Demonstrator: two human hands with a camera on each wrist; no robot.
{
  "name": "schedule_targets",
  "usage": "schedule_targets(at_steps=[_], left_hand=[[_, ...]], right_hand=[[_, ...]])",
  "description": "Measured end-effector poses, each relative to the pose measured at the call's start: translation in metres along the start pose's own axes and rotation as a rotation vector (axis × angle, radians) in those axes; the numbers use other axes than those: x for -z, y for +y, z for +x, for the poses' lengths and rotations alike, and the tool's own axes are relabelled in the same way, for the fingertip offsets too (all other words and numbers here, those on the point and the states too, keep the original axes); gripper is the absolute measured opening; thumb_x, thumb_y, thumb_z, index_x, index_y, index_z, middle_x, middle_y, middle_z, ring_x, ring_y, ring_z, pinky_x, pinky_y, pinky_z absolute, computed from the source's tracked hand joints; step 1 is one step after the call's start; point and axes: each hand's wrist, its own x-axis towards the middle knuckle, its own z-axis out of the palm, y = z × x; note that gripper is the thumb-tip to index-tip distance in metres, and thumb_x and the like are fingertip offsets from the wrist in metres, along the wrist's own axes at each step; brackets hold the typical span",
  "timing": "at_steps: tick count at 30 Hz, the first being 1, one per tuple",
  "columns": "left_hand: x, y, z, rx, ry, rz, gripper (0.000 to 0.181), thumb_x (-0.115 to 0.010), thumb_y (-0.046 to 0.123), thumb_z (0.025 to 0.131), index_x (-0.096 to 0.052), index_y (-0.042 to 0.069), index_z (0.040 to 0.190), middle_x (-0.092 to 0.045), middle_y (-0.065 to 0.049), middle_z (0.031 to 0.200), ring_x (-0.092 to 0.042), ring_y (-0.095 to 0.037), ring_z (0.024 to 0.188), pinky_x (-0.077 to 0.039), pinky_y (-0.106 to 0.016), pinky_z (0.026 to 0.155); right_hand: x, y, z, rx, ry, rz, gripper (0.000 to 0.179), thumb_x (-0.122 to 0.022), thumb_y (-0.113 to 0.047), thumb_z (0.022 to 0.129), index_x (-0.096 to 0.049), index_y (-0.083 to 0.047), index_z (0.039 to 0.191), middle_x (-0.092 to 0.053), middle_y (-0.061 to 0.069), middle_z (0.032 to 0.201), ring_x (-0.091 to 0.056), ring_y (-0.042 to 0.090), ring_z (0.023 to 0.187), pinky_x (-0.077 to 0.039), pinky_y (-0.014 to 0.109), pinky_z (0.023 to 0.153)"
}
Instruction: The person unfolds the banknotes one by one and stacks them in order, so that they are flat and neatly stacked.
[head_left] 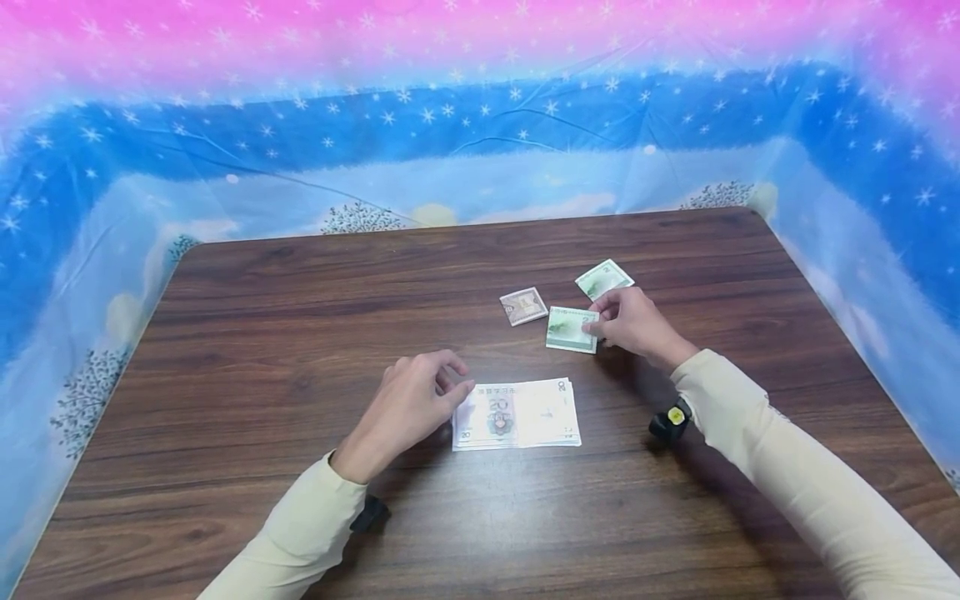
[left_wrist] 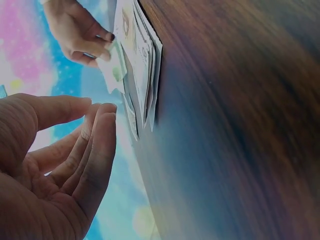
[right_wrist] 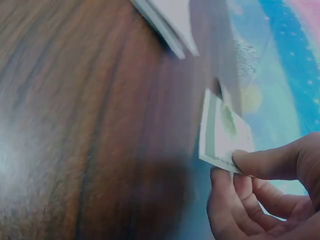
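My right hand pinches a folded green banknote by its right edge, thumb on top. In the right wrist view the same green note is tilted above the wooden table, fingers beneath it. A stack of banknotes, the top one marked 20, lies flat near the middle of the table. Beside its upper left corner is my left hand, with the thumb close to the stack's edge. The left wrist view has that hand's fingers loosely bent, nothing between them and the thumb.
Behind the held note, a second folded green banknote lies on the table. To its left lies a small folded brown banknote. A snowflake-patterned cloth hangs around the table's back and sides.
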Motion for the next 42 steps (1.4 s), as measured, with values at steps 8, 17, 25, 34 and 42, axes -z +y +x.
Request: schedule_targets(at_steps=[8, 17, 25, 34, 42], left_hand=[[0.000, 0.003, 0.001, -0.020, 0.010, -0.015, 0.017, -0.076, 0.020, 0.091, -0.074, 0.009, 0.104, -0.073, 0.002, 0.080, -0.066, -0.008, 0.069, -0.053, -0.036, 0.071], [-0.003, 0.019, 0.005, -0.070, 0.015, -0.171, 0.013, -0.074, 0.016, 0.093, -0.076, 0.008, 0.103, -0.076, 0.002, 0.091, -0.070, -0.009, 0.081, -0.057, -0.030, 0.076], [-0.009, 0.035, 0.009, -0.148, -0.003, -0.314, 0.025, -0.076, 0.013, 0.091, -0.075, 0.003, 0.114, -0.076, -0.005, 0.106, -0.073, -0.011, 0.093, -0.058, -0.026, 0.081], [-0.019, 0.037, 0.011, -0.115, 0.013, -0.336, 0.041, -0.079, 0.014, 0.089, -0.069, 0.002, 0.126, -0.071, -0.012, 0.122, -0.073, -0.023, 0.101, -0.058, -0.029, 0.084], [-0.025, 0.036, 0.010, -0.135, 0.018, -0.352, 0.046, -0.082, 0.025, 0.088, -0.069, 0.007, 0.129, -0.070, -0.010, 0.124, -0.073, -0.021, 0.100, -0.059, -0.028, 0.081]], right_hand=[[0.009, -0.008, -0.006, -0.121, -0.104, 0.269, 0.042, -0.068, -0.004, 0.094, -0.050, 0.015, 0.127, -0.059, 0.017, 0.105, -0.067, 0.015, 0.075, -0.060, 0.028, 0.075], [-0.001, -0.019, -0.020, -0.105, -0.180, 0.405, 0.038, -0.065, 0.000, 0.095, -0.049, 0.015, 0.125, -0.061, 0.017, 0.105, -0.069, 0.019, 0.083, -0.060, 0.035, 0.082], [-0.023, -0.031, -0.033, -0.070, -0.237, 0.464, 0.033, -0.067, 0.002, 0.093, -0.054, 0.014, 0.121, -0.067, 0.016, 0.101, -0.071, 0.021, 0.083, -0.060, 0.038, 0.082], [-0.039, -0.043, -0.043, -0.020, -0.299, 0.491, 0.032, -0.067, 0.003, 0.091, -0.055, 0.013, 0.118, -0.074, 0.016, 0.099, -0.072, 0.020, 0.082, -0.060, 0.039, 0.081], [-0.050, -0.052, -0.046, -0.012, -0.323, 0.499, 0.028, -0.075, -0.003, 0.087, -0.060, 0.006, 0.109, -0.075, 0.017, 0.096, -0.073, 0.024, 0.083, -0.060, 0.042, 0.081]])
